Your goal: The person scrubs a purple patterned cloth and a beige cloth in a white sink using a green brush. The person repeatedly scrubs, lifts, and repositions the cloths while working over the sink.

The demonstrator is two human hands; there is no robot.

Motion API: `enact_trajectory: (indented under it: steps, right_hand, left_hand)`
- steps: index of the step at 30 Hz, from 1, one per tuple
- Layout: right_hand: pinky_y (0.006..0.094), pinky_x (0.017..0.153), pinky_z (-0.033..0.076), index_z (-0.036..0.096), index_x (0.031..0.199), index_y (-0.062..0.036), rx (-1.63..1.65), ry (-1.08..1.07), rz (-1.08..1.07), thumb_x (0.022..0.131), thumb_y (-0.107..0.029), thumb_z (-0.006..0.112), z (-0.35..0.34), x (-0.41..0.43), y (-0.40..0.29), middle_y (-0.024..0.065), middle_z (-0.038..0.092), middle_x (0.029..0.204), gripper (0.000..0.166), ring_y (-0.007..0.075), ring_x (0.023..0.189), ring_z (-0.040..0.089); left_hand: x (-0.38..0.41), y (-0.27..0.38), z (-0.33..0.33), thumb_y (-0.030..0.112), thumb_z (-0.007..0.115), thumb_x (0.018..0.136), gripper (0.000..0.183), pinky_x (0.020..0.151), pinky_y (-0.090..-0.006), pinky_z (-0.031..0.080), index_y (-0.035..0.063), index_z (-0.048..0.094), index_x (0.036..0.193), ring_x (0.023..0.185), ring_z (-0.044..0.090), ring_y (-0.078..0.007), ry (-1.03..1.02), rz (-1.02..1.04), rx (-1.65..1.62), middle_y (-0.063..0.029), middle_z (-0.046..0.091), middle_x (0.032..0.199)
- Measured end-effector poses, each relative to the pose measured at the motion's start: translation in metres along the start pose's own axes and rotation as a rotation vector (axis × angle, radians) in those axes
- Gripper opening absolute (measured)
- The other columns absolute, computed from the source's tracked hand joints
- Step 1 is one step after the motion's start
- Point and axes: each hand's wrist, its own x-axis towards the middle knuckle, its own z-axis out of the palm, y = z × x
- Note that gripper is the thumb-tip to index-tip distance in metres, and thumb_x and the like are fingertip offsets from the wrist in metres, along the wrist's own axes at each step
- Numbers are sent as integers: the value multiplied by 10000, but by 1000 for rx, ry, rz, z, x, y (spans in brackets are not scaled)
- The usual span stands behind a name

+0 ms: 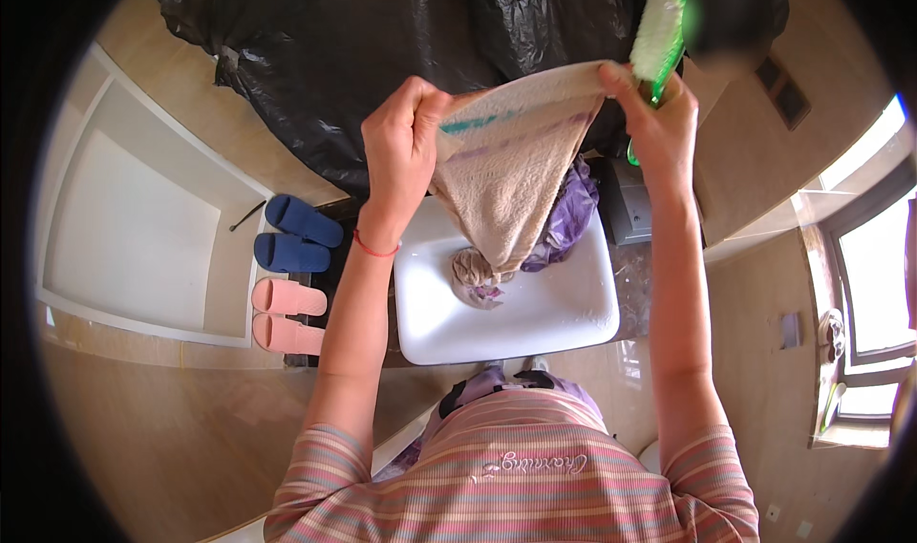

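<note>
A beige towel (516,156) with teal and purple stripes is stretched between my hands, its lower end hanging into a white washbasin (551,321). My left hand (405,138) grips one upper corner in a closed fist. The other upper corner is pinched by my right hand (659,117), which also holds a green scrubbing brush (658,38), its white bristles pointing left. Behind the towel, purple patterned fabric (569,217) lies over the basin's right side. A crumpled beige cloth (469,267) rests inside the basin, touching or very near the towel's lower end.
Black plastic sheeting (344,63) hangs beyond the basin. Blue slippers (294,253) and pink slippers (286,334) stand at the left, beside a white-framed recess (143,220). A grey metal box (630,210) is right of the basin. Farther right is a window (874,278).
</note>
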Motion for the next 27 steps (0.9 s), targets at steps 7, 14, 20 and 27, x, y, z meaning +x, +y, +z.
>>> enact_trajectory:
  steps: [7,14,20,27]
  right_hand:
    - [213,674,462,664,898,16,39,73,-55,813,-265,754,-12,27,-27,22,668,749,307,61,705,585]
    - [226,642,435,659,875,2,-5,-25,20,829,-246,738,-12,23,-2,2,645,748,264,62,670,544]
    - [217,644,422,663,876,-9,83,46,-48,819,-267,752,-18,40,-6,-9,647,756,279,48,680,529]
    - [208,623,419,661,877,-21,107,9,-27,829,-233,741,-24,31,2,-14,633,741,232,49,679,528]
  left_hand:
    - [6,-8,3,214,771,742,321,544,-293,408,-10,591,884,570,497,-205,-249,178,59,-103,545,680]
    - [-12,-42,11,196,620,918,205,608,-225,406,-7,606,891,688,432,-41,-256,-242,-247,-40,543,690]
    - [43,-15,-12,98,664,876,149,642,-190,420,-41,635,924,732,493,-33,45,-5,-157,-5,603,771]
    - [36,-4,-32,65,685,837,121,638,-193,422,-29,673,911,726,529,-51,-162,7,-188,-15,613,759]
